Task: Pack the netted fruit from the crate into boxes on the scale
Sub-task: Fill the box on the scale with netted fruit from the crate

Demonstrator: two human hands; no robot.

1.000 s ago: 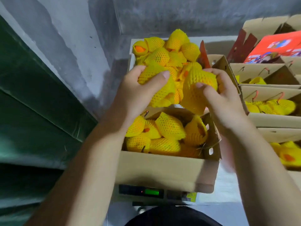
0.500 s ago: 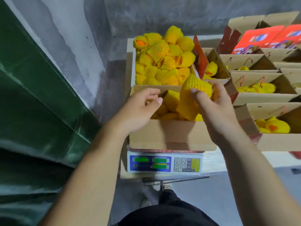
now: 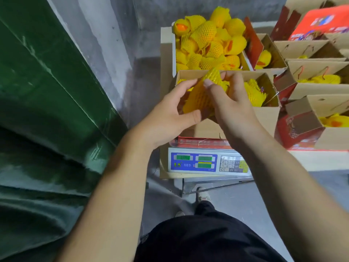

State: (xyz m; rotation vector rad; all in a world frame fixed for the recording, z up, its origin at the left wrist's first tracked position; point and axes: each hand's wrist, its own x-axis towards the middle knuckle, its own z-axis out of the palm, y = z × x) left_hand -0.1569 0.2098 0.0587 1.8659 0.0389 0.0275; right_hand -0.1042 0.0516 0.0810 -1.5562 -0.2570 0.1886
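A fruit in yellow foam netting (image 3: 203,93) is held between both hands above the near left part of the cardboard box (image 3: 264,114) that stands on the scale (image 3: 207,163). My left hand (image 3: 170,118) cups it from the left and below. My right hand (image 3: 230,103) grips it from the right, thumb on top. More netted fruit (image 3: 254,91) lies in the box. Behind it the white crate (image 3: 173,53) is heaped with netted fruit (image 3: 205,40).
Several open cardboard boxes (image 3: 317,87) with some netted fruit stand to the right, with a red printed box (image 3: 319,21) at the back. A green tarp (image 3: 47,103) and a grey wall close off the left. My legs and a shoe (image 3: 203,195) are below the scale.
Both hands came back from the crate toward the box. The left hand let go of its fruit, then joined the right hand on the one netted fruit. The camera tilted down.
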